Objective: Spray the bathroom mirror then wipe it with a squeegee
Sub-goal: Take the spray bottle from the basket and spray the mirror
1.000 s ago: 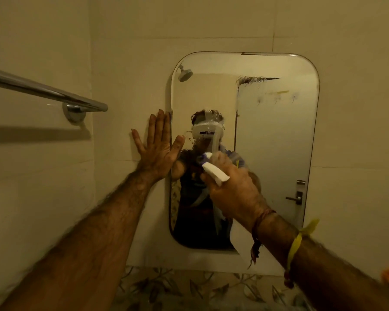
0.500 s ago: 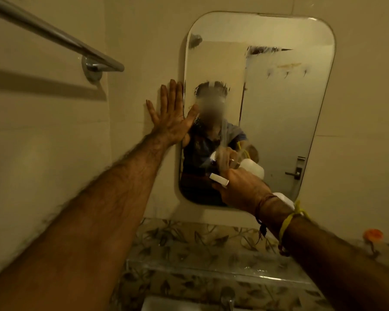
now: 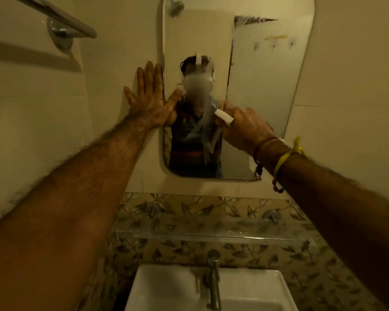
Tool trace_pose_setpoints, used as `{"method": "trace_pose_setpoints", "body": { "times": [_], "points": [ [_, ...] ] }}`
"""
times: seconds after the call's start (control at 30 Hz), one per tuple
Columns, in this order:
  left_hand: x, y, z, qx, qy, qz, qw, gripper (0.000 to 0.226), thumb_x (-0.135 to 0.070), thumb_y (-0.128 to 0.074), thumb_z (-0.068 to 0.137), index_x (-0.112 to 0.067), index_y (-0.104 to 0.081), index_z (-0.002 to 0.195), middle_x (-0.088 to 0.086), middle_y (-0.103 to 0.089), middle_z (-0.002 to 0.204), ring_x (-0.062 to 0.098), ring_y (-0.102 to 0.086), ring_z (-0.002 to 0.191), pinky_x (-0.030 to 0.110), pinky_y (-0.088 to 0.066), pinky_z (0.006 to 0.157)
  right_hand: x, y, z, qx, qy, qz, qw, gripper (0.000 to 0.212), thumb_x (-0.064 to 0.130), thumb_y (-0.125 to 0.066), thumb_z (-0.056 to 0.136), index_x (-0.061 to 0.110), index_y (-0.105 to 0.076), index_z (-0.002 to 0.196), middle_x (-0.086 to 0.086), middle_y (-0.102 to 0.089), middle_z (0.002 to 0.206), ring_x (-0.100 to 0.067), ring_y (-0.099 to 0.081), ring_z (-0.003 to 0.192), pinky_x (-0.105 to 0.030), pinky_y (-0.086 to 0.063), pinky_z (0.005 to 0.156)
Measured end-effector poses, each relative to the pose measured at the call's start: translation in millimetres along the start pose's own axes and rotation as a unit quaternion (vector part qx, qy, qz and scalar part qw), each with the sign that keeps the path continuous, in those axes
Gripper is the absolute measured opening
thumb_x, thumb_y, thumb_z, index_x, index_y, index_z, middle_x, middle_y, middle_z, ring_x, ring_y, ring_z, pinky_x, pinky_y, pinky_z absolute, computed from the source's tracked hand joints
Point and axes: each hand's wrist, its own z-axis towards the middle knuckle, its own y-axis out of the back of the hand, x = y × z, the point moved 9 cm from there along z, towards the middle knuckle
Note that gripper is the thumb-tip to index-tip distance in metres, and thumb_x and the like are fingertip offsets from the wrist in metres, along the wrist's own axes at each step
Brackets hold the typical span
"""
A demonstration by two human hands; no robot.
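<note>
A tall mirror (image 3: 265, 90) with rounded corners hangs on the tiled wall ahead. My left hand (image 3: 149, 97) lies flat with spread fingers on the wall at the mirror's left edge, the thumb resting over the glass. My right hand (image 3: 245, 129) is shut on a white spray bottle (image 3: 223, 116); only its white nozzle shows past my fingers, pointing left and up close to the mirror's lower middle. The bottle's body is hidden behind my hand. No squeegee is in sight.
A chrome towel bar (image 3: 61, 21) juts from the wall at upper left. Below the mirror runs a glass shelf (image 3: 211, 235) against leaf-patterned tiles. Under it are a white basin (image 3: 166, 288) and a chrome tap (image 3: 213, 281).
The view has tilted down, bringing the shelf, tap and basin into sight. My right hand with the spray bottle has stayed in front of the lower mirror. My left hand stays pressed on the wall.
</note>
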Motion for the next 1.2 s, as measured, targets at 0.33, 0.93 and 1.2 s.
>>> {"method": "trace_pose_setpoints", "body": {
  "times": [0.33,0.93,1.2],
  "points": [
    [-27,45,34,-0.048,-0.011,-0.071,0.996,0.108,-0.084,-0.030,0.090,-0.021,0.024,0.159,0.007,0.029,0.167,0.033,0.025,0.154,0.061,0.013,0.122,-6,98,46,-0.182,-0.082,0.125,0.972,0.034,0.042,-0.057,0.095,0.012,-0.066,0.108,-0.009,-0.069,0.097,-0.030,-0.069,0.075,-0.046,-0.062,0.065],
    [-13,40,33,0.007,-0.030,-0.062,0.998,0.109,-0.090,-0.024,0.084,-0.025,0.024,0.158,-0.003,0.031,0.166,0.024,0.027,0.154,0.056,0.011,0.122,-111,135,-16,-0.339,-0.268,0.216,0.876,0.026,0.038,-0.062,0.093,0.018,-0.068,0.107,0.009,-0.058,0.068,-0.013,-0.062,0.042,-0.014,-0.040,0.030],
    [4,11,-7,-0.048,-0.064,-0.029,0.996,0.081,-0.070,-0.015,0.101,-0.025,0.015,0.161,-0.003,0.022,0.170,0.022,0.020,0.156,0.055,0.009,0.126,-74,93,-19,-0.272,-0.202,0.219,0.915,0.017,0.037,-0.066,0.091,0.021,-0.064,0.085,0.011,-0.058,0.062,-0.005,-0.056,0.035,-0.011,-0.038,0.030]
  ]
}}
